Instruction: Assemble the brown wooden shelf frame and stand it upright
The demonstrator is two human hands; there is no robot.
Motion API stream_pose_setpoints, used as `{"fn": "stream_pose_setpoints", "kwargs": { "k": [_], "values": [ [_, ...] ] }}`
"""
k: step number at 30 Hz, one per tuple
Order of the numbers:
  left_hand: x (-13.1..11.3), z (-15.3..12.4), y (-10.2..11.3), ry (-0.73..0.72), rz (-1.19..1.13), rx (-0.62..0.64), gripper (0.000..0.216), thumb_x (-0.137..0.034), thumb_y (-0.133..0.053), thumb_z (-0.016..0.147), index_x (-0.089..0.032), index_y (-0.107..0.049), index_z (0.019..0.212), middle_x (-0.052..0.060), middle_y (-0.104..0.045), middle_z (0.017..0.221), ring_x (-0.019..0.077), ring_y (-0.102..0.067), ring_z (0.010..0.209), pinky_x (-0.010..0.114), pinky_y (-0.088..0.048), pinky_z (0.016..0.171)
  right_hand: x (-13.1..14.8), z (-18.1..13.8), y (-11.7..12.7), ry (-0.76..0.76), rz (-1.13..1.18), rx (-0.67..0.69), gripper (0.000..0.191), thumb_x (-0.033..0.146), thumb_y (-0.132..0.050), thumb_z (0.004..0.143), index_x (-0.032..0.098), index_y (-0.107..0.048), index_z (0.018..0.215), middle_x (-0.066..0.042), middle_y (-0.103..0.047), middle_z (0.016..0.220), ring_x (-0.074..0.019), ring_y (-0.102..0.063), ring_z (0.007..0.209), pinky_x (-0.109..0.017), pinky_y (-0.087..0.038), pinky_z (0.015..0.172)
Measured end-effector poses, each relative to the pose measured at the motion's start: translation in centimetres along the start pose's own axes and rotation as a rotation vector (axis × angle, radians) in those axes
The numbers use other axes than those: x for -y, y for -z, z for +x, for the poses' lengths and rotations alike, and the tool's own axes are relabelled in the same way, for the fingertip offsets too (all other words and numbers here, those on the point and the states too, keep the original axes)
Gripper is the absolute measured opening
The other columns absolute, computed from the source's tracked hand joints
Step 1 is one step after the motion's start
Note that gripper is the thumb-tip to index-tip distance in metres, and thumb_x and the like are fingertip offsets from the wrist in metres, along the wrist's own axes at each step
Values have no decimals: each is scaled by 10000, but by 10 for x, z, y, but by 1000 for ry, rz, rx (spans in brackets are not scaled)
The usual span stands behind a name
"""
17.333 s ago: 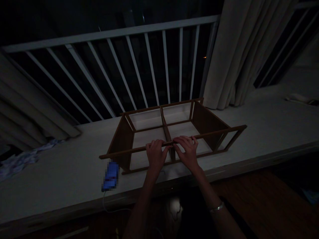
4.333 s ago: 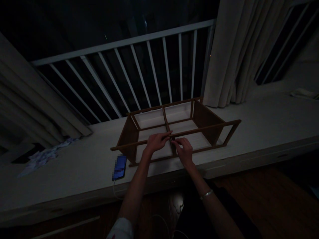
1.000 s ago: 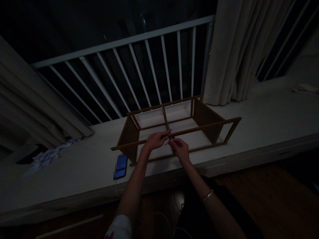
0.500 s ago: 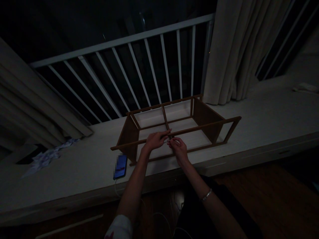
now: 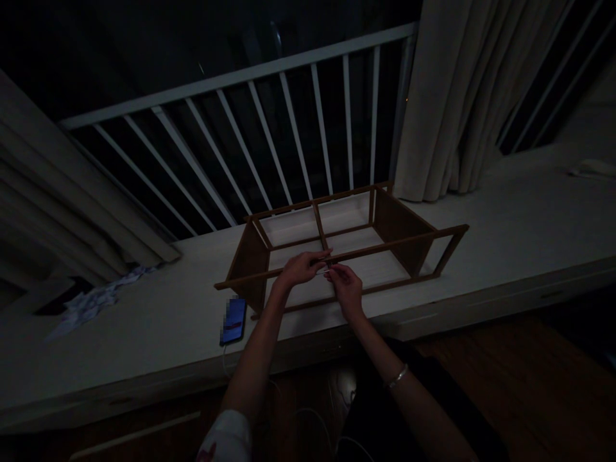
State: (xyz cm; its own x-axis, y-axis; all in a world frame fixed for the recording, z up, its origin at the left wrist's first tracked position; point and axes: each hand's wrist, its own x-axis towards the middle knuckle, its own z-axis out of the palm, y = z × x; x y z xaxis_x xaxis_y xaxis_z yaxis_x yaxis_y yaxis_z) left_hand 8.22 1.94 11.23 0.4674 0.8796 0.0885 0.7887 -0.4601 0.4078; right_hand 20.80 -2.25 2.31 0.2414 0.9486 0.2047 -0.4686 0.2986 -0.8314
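Note:
A brown wooden rack frame [image 5: 399,224] lies on its side on the pale window ledge [image 5: 144,327]. My left hand [image 5: 301,267] grips the frame's near long rail at its middle joint, fingers wrapped over it. My right hand [image 5: 344,287] sits just right of it, fingers pinched on a small thin pale thing against the same joint; the dim light hides what it is. A bracelet is on my right wrist.
A phone [image 5: 233,320] with a lit blue screen lies on the ledge left of the frame, a cable running off the edge. Crumpled paper [image 5: 96,300] lies at the far left. White railing bars [image 5: 269,128] and curtains [image 5: 462,96] stand behind. Wooden floor lies below.
My right hand has shifted slightly at the middle joint, its pinch staying on the small thing. My left hand keeps its hold on the rail. The frame has not moved.

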Motion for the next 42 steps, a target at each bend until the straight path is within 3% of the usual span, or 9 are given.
{"fn": "stream_pose_setpoints", "kwargs": {
  "k": [5,9,12,16,20,24,28,36,42],
  "values": [
    [4,6,1,-113,-166,43,480,-361,-472,818,-232,-430,1278,25,-638,1121,169,-593,951,290,-471,834,2,0,0,52,-82,9,225,349,-611,751,187,-626,906,-41,-657,860,-164,-641,748,-327,-520,738],
    [7,9,6,-99,-274,189,554,-383,-452,828,-183,-342,1332,37,-662,873,97,-565,662,236,-485,638,6,-2,1,70,-141,31,229,344,-595,767,194,-638,935,-44,-667,894,-169,-642,782,-329,-513,774],
    [12,12,10,-91,-307,273,584,-416,-409,848,-167,-279,1360,10,-603,736,70,-502,571,204,-448,556,9,-4,2,96,-193,71,246,339,-592,774,201,-641,971,-45,-670,938,-176,-639,845,-328,-505,812],
    [21,16,16,-215,-187,304,556,-436,-378,865,-193,-293,1358,30,-587,830,93,-503,678,239,-447,662,9,-3,6,192,-310,107,259,331,-573,793,204,-641,1009,-46,-669,985,-180,-628,906,-331,-492,854],
    [28,18,24,-334,103,231,567,-458,-476,815,-302,-320,1337,63,-521,1059,167,-499,931,350,-407,875,6,0,10,258,-409,86,241,332,-570,799,213,-655,991,-41,-681,963,-182,-635,888,-331,-499,844],
    [29,17,31,-451,263,143,533,-473,-482,807,-384,-334,1312,59,-284,1399,272,-267,1286,468,-250,1043,4,2,12,322,-461,86,216,317,-555,814,233,-661,982,-34,-683,961,-182,-636,893,-333,-500,844],
    [31,17,31,-518,243,156,527,-457,-429,841,-362,-288,1340,8,-79,1505,256,-108,1380,438,-195,1098,3,4,12,376,-508,88,207,301,-546,825,241,-659,988,-33,-680,967,-180,-631,896,-335,-498,842],
    [39,19,21,-512,145,166,613,-465,-396,856,-280,-161,1391,26,-193,1483,183,-179,1374,357,-205,1119,5,4,10,477,-576,90,175,252,-530,840,231,-658,958,-33,-672,916,-163,-623,853,-315,-501,799],
    [37,18,22,-495,146,168,603,-465,-391,859,-269,-175,1387,32,-224,1473,176,-177,1374,362,-214,1108,9,2,9,542,-625,76,171,228,-529,842,230,-652,960,-44,-639,904,-159,-600,862,-320,-503,797]
  ]
}}
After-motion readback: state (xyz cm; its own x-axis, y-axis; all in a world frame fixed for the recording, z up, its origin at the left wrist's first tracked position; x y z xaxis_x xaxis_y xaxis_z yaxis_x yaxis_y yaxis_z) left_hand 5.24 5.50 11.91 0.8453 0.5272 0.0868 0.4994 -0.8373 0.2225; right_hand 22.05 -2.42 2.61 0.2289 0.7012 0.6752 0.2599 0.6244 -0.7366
